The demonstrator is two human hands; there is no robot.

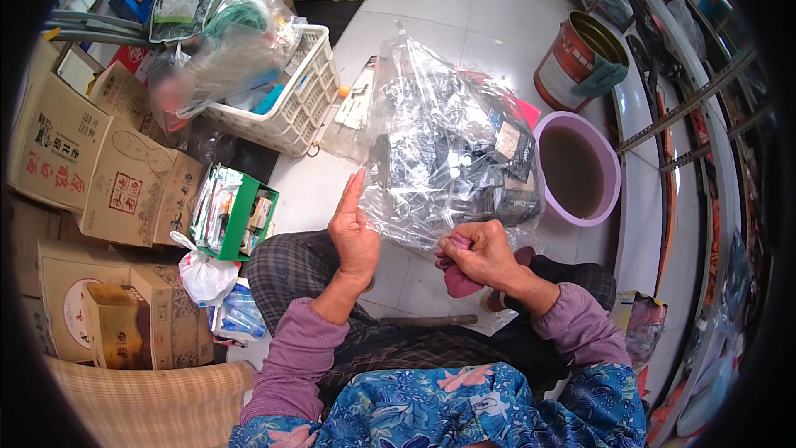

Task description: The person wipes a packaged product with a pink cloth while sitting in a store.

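Observation:
A large clear plastic bag (pixel 448 155) with dark packages inside lies on the floor before me. At its near left edge my left hand (pixel 356 230) is raised on edge, fingers straight and together, its side at the plastic; nothing shows gripped in it. My right hand (pixel 479 258) is closed on a crumpled purple-red cloth (pixel 461 280) just below the bag's near edge. Beyond the bag's right side is a purple basin (pixel 612 168) of murky water, partly against the bag. A pink-red flat thing (pixel 525 113) pokes out behind the bag's upper right.
Left stand a white plastic crate (pixel 298 99) heaped with bags, a green box (pixel 233 218) of small packets, and cardboard boxes (pixel 134 180). Upper right are a red metal bucket (pixel 559 74) with a green cloth over its rim and metal shelving (pixel 690 109). A stick (pixel 429 320) lies between my feet.

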